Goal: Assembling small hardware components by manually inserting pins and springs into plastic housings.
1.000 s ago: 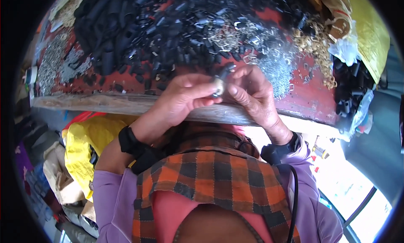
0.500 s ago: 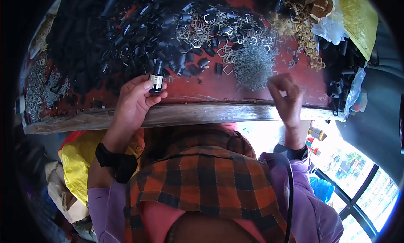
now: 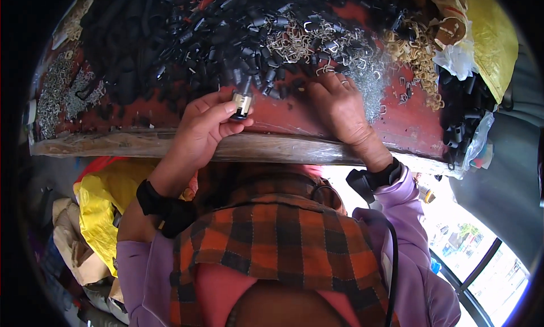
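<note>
Lilac long sleeves, black wristbands, an orange-and-black checked cloth over pink, a black cable at the right shoulder.

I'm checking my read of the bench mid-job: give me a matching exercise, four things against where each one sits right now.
Things:
1. left hand
2. right hand
3. black parts
4. yellow bag

Places:
A. heaped over the far side of the red table
B. below the table edge, on the person's left
C. palm down on the table by the silver clips
D. raised over the near edge, pinching a small black and gold piece

Pairs: 1-D, 2-C, 3-A, 4-B
</note>
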Tool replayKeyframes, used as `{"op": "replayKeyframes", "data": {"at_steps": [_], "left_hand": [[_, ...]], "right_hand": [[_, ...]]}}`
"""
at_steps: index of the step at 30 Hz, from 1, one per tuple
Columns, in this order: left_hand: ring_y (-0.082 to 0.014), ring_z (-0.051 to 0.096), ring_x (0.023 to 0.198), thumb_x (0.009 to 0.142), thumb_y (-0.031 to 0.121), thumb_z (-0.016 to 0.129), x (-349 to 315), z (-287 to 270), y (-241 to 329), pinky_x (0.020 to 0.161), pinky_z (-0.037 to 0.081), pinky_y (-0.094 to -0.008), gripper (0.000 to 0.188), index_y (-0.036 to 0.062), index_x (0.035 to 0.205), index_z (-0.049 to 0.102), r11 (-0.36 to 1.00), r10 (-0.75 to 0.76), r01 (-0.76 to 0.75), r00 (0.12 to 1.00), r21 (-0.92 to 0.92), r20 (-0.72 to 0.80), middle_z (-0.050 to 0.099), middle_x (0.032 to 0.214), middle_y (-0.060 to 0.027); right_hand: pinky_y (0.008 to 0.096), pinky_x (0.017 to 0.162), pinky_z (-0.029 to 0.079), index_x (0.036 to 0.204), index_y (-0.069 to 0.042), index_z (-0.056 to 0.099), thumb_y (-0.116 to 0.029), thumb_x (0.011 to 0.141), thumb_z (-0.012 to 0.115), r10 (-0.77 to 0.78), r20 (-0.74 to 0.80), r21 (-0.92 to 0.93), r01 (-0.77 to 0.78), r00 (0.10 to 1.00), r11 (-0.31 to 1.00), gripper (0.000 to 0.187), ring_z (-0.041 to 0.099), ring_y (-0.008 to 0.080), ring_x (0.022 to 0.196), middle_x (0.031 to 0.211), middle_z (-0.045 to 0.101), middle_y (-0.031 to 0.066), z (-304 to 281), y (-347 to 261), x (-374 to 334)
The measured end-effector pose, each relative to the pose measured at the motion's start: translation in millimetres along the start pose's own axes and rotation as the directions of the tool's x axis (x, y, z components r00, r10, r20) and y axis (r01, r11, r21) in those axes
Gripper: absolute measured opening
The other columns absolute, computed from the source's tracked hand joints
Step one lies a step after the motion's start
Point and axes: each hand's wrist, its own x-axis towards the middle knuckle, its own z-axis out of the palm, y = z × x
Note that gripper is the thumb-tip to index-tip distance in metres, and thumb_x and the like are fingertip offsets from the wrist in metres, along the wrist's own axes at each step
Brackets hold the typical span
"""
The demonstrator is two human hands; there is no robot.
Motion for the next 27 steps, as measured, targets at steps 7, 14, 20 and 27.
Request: {"op": "replayKeyframes", "data": {"at_steps": [7,14,20,27], "left_hand": [[-0.0161,0.060,0.076,0.080,0.013,0.054,-1.5,-0.9,-5.5,0.065,0.048,-0.0216,0.022,-0.0011,0.097,0.056,0.999,0.011,-0.011,1.000,-0.035,0.011,0.060,0.089,-0.0079],[-0.0162,0.060,0.077,0.079,0.014,0.056,0.9,14.6,-9.5,0.066,0.047,-0.0222,0.023,0.0002,0.098,0.056,1.000,0.019,-0.019,0.999,0.006,-0.036,0.060,0.089,-0.0069],[-0.0155,0.060,0.077,0.079,0.016,0.059,1.4,23.8,-10.7,0.067,0.046,-0.0221,0.025,0.0007,0.098,0.056,1.000,0.007,-0.006,0.999,0.029,-0.052,0.060,0.089,-0.0062],[-0.0148,0.059,0.078,0.080,0.015,0.057,2.5,25.6,-12.8,0.066,0.047,-0.0215,0.023,0.0007,0.099,0.056,0.995,-0.090,0.090,0.996,-0.039,0.008,0.060,0.089,-0.0062]], "right_hand": [[0.0348,0.061,0.045,0.085,-0.007,0.057,-0.009,0.064,0.061,-0.014,-0.117,0.066,0.022,0.993,0.998,0.021,0.055,0.0234,0.071,0.082,0.055,0.0063,-8.6,-16.7,4.6],[0.0330,0.059,0.046,0.087,-0.006,0.055,-0.008,0.066,0.062,-0.022,-0.117,0.069,0.031,0.993,0.997,0.021,0.055,0.0249,0.070,0.083,0.056,0.0095,-1.3,-24.2,9.3],[0.0279,0.060,0.045,0.092,-0.005,0.052,-0.007,0.074,0.059,0.233,0.029,0.468,-0.219,0.972,0.856,0.020,0.056,0.0209,0.071,0.084,0.056,0.0077,-8.7,-36.1,4.2],[0.0234,0.067,0.045,0.095,-0.001,0.048,-0.007,0.083,0.053,0.285,0.315,0.946,-0.277,0.905,-0.168,0.015,0.053,0.0105,0.069,0.082,0.055,0.0029,-22.6,-44.7,6.2]]}}
